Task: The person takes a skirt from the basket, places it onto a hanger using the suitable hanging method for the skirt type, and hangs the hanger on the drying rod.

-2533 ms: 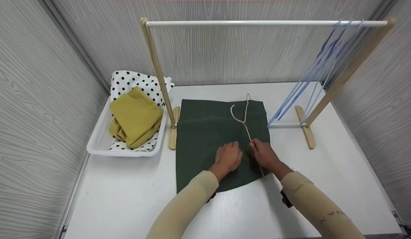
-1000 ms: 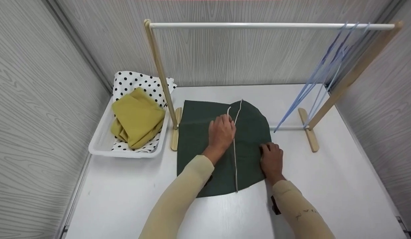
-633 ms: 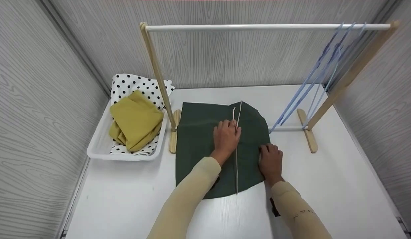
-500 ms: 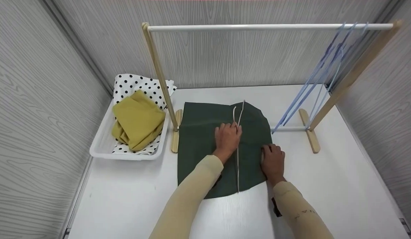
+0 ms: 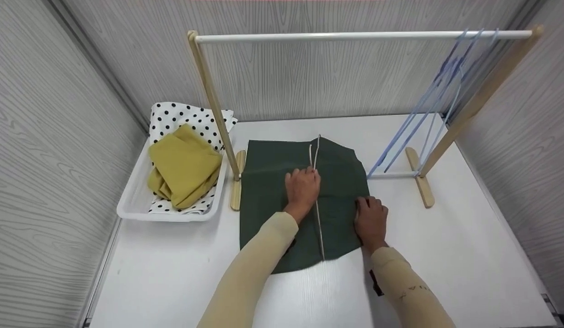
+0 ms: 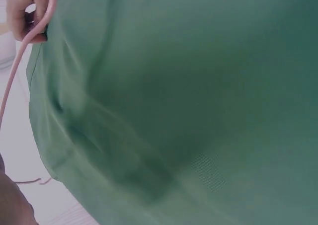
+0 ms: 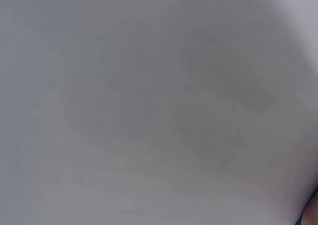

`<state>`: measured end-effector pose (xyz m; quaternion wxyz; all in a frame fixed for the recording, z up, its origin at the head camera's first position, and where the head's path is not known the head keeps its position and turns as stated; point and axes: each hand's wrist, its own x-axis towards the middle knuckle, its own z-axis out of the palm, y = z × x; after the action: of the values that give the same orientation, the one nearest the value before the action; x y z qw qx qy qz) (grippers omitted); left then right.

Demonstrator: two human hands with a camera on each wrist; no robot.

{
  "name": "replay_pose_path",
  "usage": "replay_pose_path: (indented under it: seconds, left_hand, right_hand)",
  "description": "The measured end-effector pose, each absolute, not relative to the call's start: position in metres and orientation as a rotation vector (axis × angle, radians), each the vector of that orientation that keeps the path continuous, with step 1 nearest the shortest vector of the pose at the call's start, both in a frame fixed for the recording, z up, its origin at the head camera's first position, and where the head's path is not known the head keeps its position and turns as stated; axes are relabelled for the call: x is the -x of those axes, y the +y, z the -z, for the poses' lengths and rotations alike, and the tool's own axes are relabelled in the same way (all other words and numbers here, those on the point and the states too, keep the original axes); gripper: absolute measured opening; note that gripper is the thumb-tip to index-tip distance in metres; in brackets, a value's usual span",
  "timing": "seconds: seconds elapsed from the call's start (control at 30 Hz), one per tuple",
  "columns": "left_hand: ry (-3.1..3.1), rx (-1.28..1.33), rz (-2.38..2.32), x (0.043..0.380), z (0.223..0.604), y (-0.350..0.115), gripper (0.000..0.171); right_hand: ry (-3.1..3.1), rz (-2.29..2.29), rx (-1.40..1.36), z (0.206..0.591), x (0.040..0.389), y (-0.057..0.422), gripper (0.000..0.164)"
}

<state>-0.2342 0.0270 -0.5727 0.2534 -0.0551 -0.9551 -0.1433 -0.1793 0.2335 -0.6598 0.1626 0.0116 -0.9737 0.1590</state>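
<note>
My left hand (image 5: 303, 189) grips a thin pink hanger (image 5: 319, 230) just below its hook. The hanger appears edge-on, running front to back over a dark green cloth (image 5: 266, 182) spread on the table. At the cloth's right edge, my right hand (image 5: 372, 221) has its fingers curled over the border. In the left wrist view this right hand (image 6: 24, 14) pinches the cloth edge, behind the pink hanger bar (image 6: 19, 56); part of my left hand (image 6: 12, 202) shows at lower left. The right wrist view holds mostly blurred white tabletop (image 7: 139, 111).
A rack with a white rail (image 5: 336, 35) and wooden legs stands over the cloth's far side. Several blue hangers (image 5: 416, 114) hang at its right end. On the left, a white basket (image 5: 163, 216) holds a mustard cloth (image 5: 184, 166) and a polka-dot cloth (image 5: 172, 111).
The hanger has passed from my right hand to my left and now lies more lengthwise, further left. My right hand has moved to the cloth's right edge, whose far corner has been drawn in.
</note>
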Motion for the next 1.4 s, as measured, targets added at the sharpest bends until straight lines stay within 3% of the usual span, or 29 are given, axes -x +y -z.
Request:
replay_pose_path:
  seconds: [0.77, 1.4]
  left_hand:
    - [-2.654, 0.17, 0.27, 0.234, 0.563, -0.009, 0.025]
    - [-2.664, 0.111, 0.3, 0.225, 0.567, -0.009, 0.022]
  right_hand:
    - [-2.824, -0.509, 0.021, 0.651, 0.183, 0.231, 0.024]
    - [-2.813, -0.474, 0.032, 0.658, 0.181, 0.233, 0.021]
